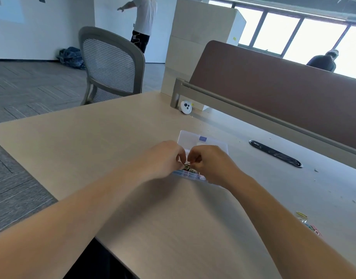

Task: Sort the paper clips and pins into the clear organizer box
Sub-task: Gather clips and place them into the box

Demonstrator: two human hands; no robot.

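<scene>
The clear organizer box (193,176) lies open on the desk with its lid (195,138) raised behind my hands. A dark clump of small metal pins (186,167) sits in a compartment near the box's front left. My left hand (165,158) and my right hand (209,162) meet over that clump, fingers curled, both pinching at the pins. Most of the box's compartments are hidden under my hands. Several coloured paper clips (308,223) lie loose on the desk at the far right.
The desk's (112,148) left edge runs close by. A brown divider panel (273,93) borders the back. An oval cable grommet (275,154) and a white round gadget (186,107) lie beyond the box. A grey mesh chair (110,65) stands behind; two people are farther off.
</scene>
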